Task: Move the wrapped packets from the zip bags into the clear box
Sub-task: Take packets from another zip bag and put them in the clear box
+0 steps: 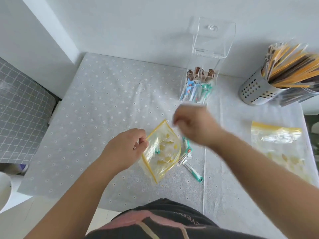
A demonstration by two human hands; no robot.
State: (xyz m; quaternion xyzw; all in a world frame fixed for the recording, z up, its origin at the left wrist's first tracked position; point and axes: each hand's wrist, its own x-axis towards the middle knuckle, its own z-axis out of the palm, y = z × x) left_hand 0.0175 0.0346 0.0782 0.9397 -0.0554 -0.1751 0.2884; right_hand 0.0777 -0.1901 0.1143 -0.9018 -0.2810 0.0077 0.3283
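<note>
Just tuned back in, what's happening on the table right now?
The left hand pinches the rim of the yellow-edged clear zip bag, holding it open. The right hand, motion-blurred, is between that bag and the clear acrylic box, which already holds packets. A few green-and-white wrapped packets lie beside the bag. A second zip bag waits at right.

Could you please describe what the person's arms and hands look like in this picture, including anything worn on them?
Both forearms are bare: no sleeves, watch, bracelets, rings or gloves show on the left hand or the right hand. The right hand is motion-blurred, so fine detail there cannot be told. At the bottom edge the person wears a dark top with pink and cream stripes and some pale lettering.
</note>
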